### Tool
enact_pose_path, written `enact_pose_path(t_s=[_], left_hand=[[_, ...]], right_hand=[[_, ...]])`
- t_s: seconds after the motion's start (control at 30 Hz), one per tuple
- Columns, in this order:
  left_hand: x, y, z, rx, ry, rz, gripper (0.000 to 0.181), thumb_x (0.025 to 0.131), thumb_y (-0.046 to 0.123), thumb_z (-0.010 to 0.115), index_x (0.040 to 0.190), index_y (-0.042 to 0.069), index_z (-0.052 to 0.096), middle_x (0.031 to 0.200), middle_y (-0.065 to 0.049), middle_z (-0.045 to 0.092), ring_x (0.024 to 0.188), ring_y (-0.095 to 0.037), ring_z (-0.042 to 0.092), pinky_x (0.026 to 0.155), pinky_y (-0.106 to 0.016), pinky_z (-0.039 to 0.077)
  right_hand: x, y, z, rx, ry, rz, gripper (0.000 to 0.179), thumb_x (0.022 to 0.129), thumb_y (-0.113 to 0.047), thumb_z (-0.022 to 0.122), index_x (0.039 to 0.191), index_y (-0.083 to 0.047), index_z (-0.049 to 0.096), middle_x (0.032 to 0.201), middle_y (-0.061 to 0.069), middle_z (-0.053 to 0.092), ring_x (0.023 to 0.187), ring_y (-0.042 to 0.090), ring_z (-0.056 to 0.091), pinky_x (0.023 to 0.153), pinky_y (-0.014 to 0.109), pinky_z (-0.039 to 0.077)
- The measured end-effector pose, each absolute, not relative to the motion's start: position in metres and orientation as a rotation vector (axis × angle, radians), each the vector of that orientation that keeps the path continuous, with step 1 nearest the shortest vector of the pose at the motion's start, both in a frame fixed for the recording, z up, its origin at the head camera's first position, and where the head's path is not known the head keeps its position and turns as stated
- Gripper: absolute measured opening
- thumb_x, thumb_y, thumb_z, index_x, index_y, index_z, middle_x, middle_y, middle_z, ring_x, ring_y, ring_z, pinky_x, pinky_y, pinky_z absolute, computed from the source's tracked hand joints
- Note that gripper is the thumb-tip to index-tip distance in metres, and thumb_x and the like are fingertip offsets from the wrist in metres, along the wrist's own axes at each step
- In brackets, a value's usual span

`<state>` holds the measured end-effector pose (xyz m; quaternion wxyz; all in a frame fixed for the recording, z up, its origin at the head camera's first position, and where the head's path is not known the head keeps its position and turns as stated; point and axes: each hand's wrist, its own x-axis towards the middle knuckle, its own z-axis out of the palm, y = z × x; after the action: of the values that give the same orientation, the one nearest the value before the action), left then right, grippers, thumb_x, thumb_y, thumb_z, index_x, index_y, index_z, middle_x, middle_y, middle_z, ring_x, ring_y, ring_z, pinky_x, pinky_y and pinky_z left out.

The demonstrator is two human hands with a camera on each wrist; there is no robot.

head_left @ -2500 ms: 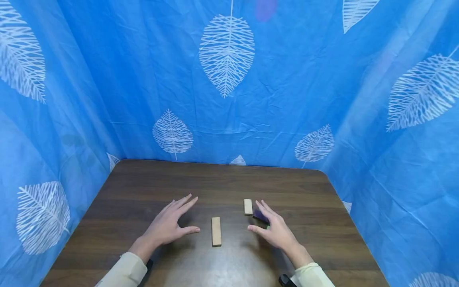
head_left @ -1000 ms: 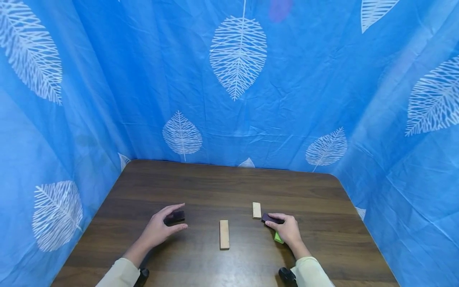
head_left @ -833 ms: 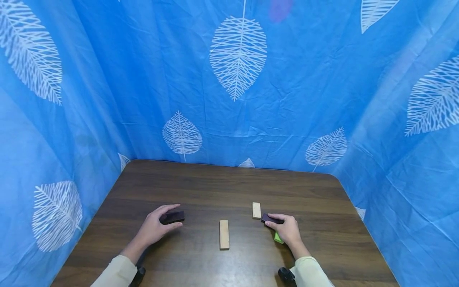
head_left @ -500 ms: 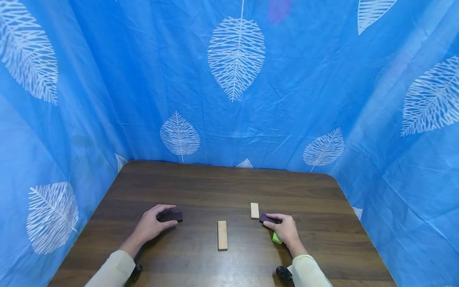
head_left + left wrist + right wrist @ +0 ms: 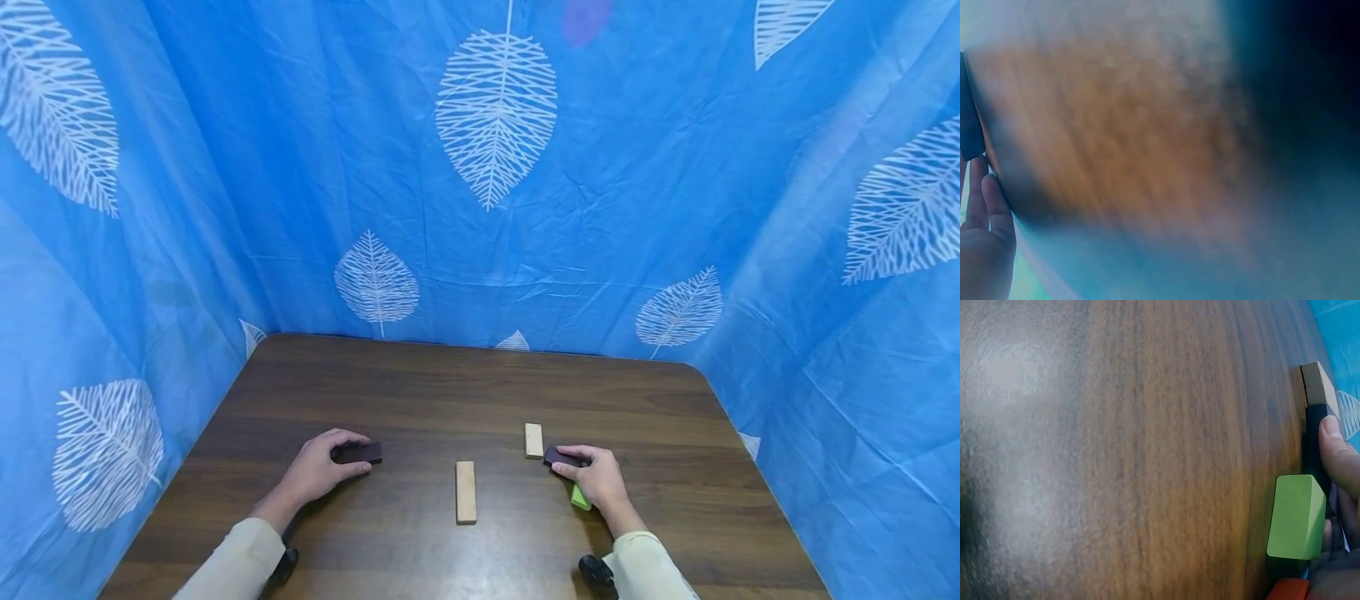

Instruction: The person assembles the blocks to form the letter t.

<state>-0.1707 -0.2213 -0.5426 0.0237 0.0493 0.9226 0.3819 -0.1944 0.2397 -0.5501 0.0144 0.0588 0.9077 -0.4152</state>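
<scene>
On the left of the table, my left hand grips a dark block, fingertips on its far side and thumb on its near side. The left wrist view is blurred; part of the dark block shows by the fingers. At right, thumb and fingers of my right hand pinch a second dark block. Its far end lies right by a short pale wooden block. Partly under that hand is a green block, clearer in the right wrist view, where an orange-red piece also shows.
A longer pale wooden block lies between the hands, lengthwise to the viewer. All rest on a dark brown wood-grain table. Blue curtains with white leaf prints close in the back and both sides.
Both hands were spread above the table at first. The right hand has taken hold of its dark block; the left has moved left and closed round the other. The blocks stay in place.
</scene>
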Motion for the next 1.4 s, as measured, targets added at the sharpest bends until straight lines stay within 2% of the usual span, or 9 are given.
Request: enact_pose_path(t_s=[0.23, 0.53, 0.97, 1.4], left_hand=[[-0.172, -0.221, -0.544, 0.196, 2.879, 1.147, 0.033, 0.087, 0.023, 0.081, 0.118, 0.014, 0.074, 0.124, -0.013, 0.066, 0.121, -0.041, 0.055, 0.098, -0.06, 0.04], [-0.174, -0.219, -0.546, 0.168, 2.856, 1.138, 0.031, 0.088, 0.02, 0.081, 0.117, 0.013, 0.074, 0.122, -0.012, 0.067, 0.118, -0.038, 0.057, 0.097, -0.058, 0.042], [-0.177, -0.213, -0.545, 0.137, 2.85, 1.16, 0.029, 0.089, 0.016, 0.079, 0.117, 0.012, 0.072, 0.124, -0.013, 0.066, 0.12, -0.037, 0.057, 0.099, -0.058, 0.041], [-0.183, -0.171, -0.539, 0.173, 2.86, 1.231, 0.028, 0.086, 0.013, 0.081, 0.113, 0.015, 0.074, 0.119, -0.007, 0.067, 0.116, -0.032, 0.059, 0.097, -0.052, 0.044]], right_hand=[[-0.193, 0.239, -0.549, 0.194, 2.81, -1.302, 0.031, 0.079, -0.022, 0.088, 0.106, -0.009, 0.08, 0.116, 0.022, 0.07, 0.107, 0.036, 0.061, 0.091, 0.049, 0.044], [-0.195, 0.241, -0.55, 0.201, 2.794, -1.309, 0.031, 0.08, -0.022, 0.087, 0.107, -0.009, 0.08, 0.119, 0.024, 0.068, 0.114, 0.042, 0.059, 0.096, 0.054, 0.041], [-0.195, 0.239, -0.551, 0.239, 2.771, -1.335, 0.03, 0.081, -0.019, 0.087, 0.108, -0.009, 0.08, 0.121, 0.023, 0.067, 0.115, 0.042, 0.059, 0.096, 0.054, 0.042], [-0.194, 0.239, -0.549, 0.211, 2.795, -1.305, 0.031, 0.081, -0.02, 0.086, 0.109, -0.008, 0.079, 0.118, 0.023, 0.068, 0.112, 0.041, 0.06, 0.094, 0.052, 0.043]])
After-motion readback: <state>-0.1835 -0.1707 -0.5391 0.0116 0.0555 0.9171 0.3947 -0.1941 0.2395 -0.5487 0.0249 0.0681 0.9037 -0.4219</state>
